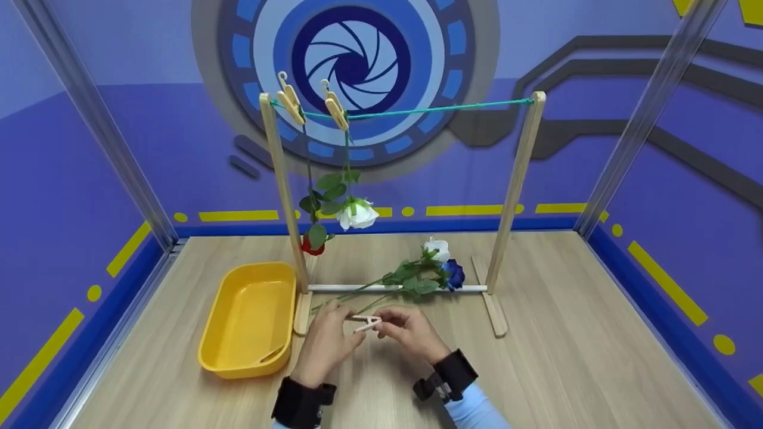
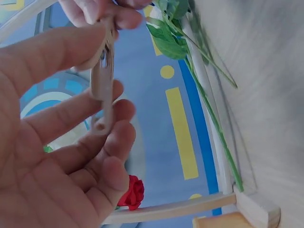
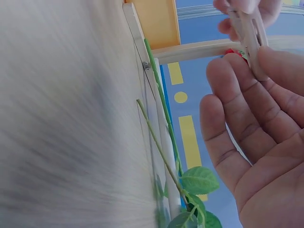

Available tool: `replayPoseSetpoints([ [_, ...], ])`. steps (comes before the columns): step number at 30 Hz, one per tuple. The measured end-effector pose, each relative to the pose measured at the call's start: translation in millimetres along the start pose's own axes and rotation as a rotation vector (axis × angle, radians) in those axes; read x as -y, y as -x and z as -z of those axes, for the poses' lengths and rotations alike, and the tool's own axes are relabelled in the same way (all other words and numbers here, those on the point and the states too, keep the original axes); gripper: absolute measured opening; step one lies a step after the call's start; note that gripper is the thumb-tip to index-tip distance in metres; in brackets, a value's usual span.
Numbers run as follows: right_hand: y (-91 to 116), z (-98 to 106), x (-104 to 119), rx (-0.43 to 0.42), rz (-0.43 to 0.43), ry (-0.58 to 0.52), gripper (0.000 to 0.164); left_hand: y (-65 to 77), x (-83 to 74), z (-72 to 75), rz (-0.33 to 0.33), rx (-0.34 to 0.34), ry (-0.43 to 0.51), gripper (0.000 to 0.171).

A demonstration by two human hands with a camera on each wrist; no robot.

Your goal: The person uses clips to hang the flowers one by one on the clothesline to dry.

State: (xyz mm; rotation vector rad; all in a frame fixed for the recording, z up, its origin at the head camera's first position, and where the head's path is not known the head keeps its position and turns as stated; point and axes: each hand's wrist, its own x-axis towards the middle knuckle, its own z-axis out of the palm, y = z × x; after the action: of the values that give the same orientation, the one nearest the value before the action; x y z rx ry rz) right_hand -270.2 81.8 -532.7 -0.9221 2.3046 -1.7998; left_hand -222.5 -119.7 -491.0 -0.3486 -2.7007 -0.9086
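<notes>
Between my two hands is a light wooden clothespin (image 1: 368,323) with a hook-like end, held just above the table. My left hand (image 1: 326,341) pinches one end of it with the thumb against the fingers, as the left wrist view shows on the clothespin (image 2: 102,80). My right hand (image 1: 412,332) pinches the other end between thumb and fingers, seen in the right wrist view on the clothespin (image 3: 254,45). Just beyond the hands lie a white rose (image 1: 438,249) and a blue rose (image 1: 453,274), their stems pointing towards the left hand.
A wooden frame (image 1: 517,190) carries a green string (image 1: 441,109). Two clothespins (image 1: 337,113) on its left part hold a hanging red rose (image 1: 313,244) and white rose (image 1: 357,214). At the left stands a yellow basin (image 1: 214,322) with a small wooden piece (image 1: 272,354) inside.
</notes>
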Motion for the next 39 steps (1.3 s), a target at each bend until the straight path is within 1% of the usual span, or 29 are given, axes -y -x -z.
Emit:
replayPoseSetpoints([
  [2, -1, 0, -9, 0.011, 0.003, 0.0, 0.02, -1.4, 0.2, 0.0, -0.008, -0.005, 0.037, 0.024],
  [5, -1, 0, -10, 0.027, 0.031, -0.008, 0.022, -2.8, 0.8, -0.2, -0.018, -0.008, 0.095, 0.021],
  [8, -1, 0, -11, 0.036, 0.063, -0.016, 0.025, -3.8, 1.4, -0.8, -0.031, -0.009, 0.155, 0.021],
  [11, -2, -2, -11, 0.036, 0.078, -0.021, 0.026, -4.7, 2.1, -1.9, -0.038, -0.009, 0.229, 0.022],
  [15, -3, -6, -11, 0.042, 0.042, -0.033, 0.025, -6.1, 3.0, -4.4, -0.04, -0.028, 0.294, 0.022],
  [17, -3, -6, -12, 0.036, 0.015, -0.032, 0.024, -6.2, 3.6, -5.4, -0.043, -0.041, 0.299, 0.022],
  [19, -2, -6, -14, 0.012, -0.008, -0.007, 0.023, -6.0, 4.4, -6.1, -0.043, -0.053, 0.29, 0.022],
  [21, -2, -5, -17, -0.024, -0.012, 0.036, 0.022, -5.5, 5.2, -6.4, -0.047, -0.063, 0.269, 0.022],
  [23, -2, -3, -20, -0.065, -0.008, 0.101, 0.02, -5.1, 5.7, -6.1, -0.052, -0.075, 0.243, 0.022],
  [27, -3, 0, -25, -0.135, 0.017, 0.277, 0.015, -4.6, 5.1, -4.4, -0.048, -0.082, 0.224, 0.023],
  [30, -7, 3, -29, -0.168, 0.038, 0.416, 0.014, -5.3, 4.5, -2.8, -0.049, -0.089, 0.22, 0.023],
  [34, -15, 9, -30, -0.171, 0.071, 0.562, 0.019, -5.7, 4.1, -1.0, -0.048, -0.106, 0.213, 0.022],
  [39, -25, 16, -30, -0.142, 0.121, 0.733, 0.023, -2.6, 4.1, -1.1, -0.039, -0.109, 0.213, 0.02],
])
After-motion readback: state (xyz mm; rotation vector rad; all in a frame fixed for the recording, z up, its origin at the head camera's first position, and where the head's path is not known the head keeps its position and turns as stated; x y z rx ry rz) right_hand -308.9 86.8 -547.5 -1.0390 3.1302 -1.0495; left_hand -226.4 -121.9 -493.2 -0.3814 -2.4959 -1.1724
